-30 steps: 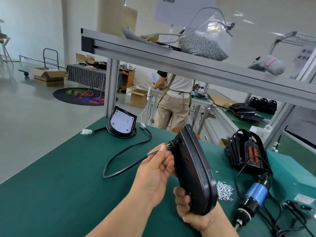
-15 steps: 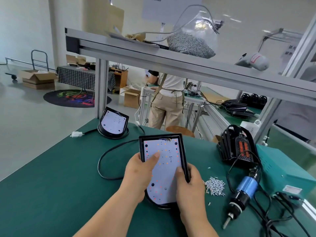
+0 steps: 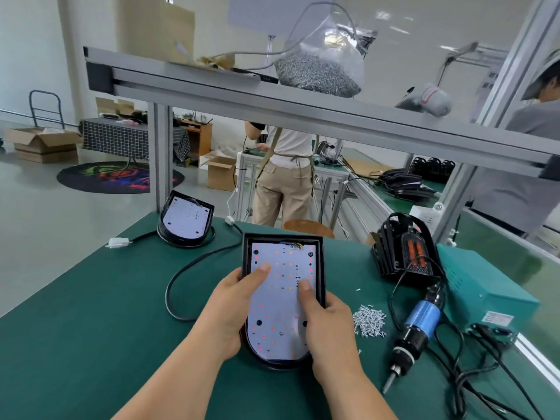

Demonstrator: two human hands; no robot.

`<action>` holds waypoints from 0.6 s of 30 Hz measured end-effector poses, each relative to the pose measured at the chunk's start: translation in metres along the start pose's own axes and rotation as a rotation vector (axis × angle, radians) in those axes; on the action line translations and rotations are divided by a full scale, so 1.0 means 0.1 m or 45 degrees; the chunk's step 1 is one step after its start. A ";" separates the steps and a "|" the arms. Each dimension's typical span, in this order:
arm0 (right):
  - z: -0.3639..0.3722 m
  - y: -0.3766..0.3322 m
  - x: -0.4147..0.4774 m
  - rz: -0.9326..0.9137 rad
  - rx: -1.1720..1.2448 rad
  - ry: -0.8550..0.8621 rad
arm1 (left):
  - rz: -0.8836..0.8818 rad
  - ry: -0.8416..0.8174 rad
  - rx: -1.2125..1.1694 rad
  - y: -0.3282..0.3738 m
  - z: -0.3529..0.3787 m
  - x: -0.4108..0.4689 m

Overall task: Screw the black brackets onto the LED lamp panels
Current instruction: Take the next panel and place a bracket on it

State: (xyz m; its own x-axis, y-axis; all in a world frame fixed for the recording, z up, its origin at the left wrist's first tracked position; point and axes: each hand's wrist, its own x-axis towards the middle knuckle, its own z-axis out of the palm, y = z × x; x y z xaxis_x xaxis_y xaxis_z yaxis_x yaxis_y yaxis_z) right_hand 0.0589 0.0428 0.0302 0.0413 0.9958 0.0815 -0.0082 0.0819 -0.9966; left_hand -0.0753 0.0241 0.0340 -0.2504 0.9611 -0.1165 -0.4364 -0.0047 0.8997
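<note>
A black-framed LED lamp panel (image 3: pixel 281 301) lies face up in the middle of the green bench (image 3: pixel 91 328), its white board dotted with red and orange LEDs. My left hand (image 3: pixel 233 307) grips its left edge with the thumb on the board. My right hand (image 3: pixel 324 322) grips its right edge, thumb also on the board. A second lamp panel (image 3: pixel 185 219) leans at the far left with a black cable (image 3: pixel 181 277) and white plug (image 3: pixel 116 242). Black brackets (image 3: pixel 406 247) are stacked upright at the right.
A pile of small screws (image 3: pixel 369 321) lies right of the panel. A blue electric screwdriver (image 3: pixel 415 328) with cables rests beside a teal box (image 3: pixel 481 286). An aluminium shelf (image 3: pixel 272 107) with a bag of screws (image 3: pixel 318 65) spans overhead. A person stands behind the bench.
The panel was held on edge, back towards me, with my left hand at its wires. It has been turned face up and now sits low over the bench, both hands on its sides.
</note>
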 end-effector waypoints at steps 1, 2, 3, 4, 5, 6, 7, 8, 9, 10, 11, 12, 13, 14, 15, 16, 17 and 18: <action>0.01 0.00 0.02 0.028 0.018 0.036 | -0.044 -0.034 -0.038 -0.02 -0.01 0.00; 0.01 0.00 0.04 0.040 -0.036 0.067 | -0.070 -0.055 -0.034 -0.04 0.00 0.00; 0.00 0.01 0.07 0.033 -0.141 0.081 | -0.079 -0.058 -0.002 -0.07 0.01 0.00; -0.01 -0.01 0.10 0.026 -0.256 0.091 | -0.078 -0.047 0.036 -0.10 0.02 0.01; -0.03 -0.02 0.15 0.011 -0.352 0.093 | -0.071 -0.032 0.072 -0.11 0.03 0.02; -0.05 -0.04 0.19 0.000 -0.426 0.098 | -0.066 -0.018 0.103 -0.13 0.04 0.04; -0.08 -0.05 0.24 -0.025 -0.467 0.116 | -0.069 -0.010 0.127 -0.13 0.04 0.06; -0.13 -0.08 0.30 -0.046 -0.471 0.154 | -0.084 -0.006 0.140 -0.13 0.03 0.07; -0.18 -0.11 0.37 -0.045 -0.406 0.201 | -0.107 -0.009 0.142 -0.13 0.02 0.09; -0.25 -0.15 0.45 -0.014 -0.316 0.230 | -0.137 -0.018 0.133 -0.13 0.01 0.10; -0.32 -0.20 0.54 0.026 -0.263 0.247 | -0.170 -0.038 0.112 -0.13 0.00 0.11; -0.40 -0.25 0.65 0.052 -0.300 0.249 | -0.197 -0.063 0.086 -0.13 -0.01 0.10; -0.50 -0.28 0.78 0.050 -0.416 0.253 | -0.218 -0.091 0.059 -0.13 -0.01 0.10; -0.60 -0.31 0.92 0.021 -0.562 0.260 | -0.236 -0.115 0.040 -0.13 -0.01 0.10; -0.70 -0.34 1.06 -0.027 -0.737 0.275 | -0.251 -0.134 0.023 -0.12 -0.01 0.11; -0.80 -0.39 1.18 -0.086 -0.934 0.312 | -0.266 -0.150 0.006 -0.12 -0.02 0.11; -0.90 -0.43 1.31 -0.132 -1.131 0.358 | -0.281 -0.166 -0.010 -0.12 -0.02 0.12; -0.99 -0.46 1.42 -0.157 -1.280 0.397 | -0.295 -0.178 -0.027 -0.12 -0.03 0.13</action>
State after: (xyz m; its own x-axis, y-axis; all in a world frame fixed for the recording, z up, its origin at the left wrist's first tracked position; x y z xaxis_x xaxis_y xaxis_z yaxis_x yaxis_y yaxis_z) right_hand 0.1642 0.1767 0.0868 0.2409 0.9168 0.3185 0.8382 -0.0311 -0.5445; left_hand -0.0763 0.0356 0.0204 -0.0209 0.9660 -0.2578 -0.4863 0.2155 0.8468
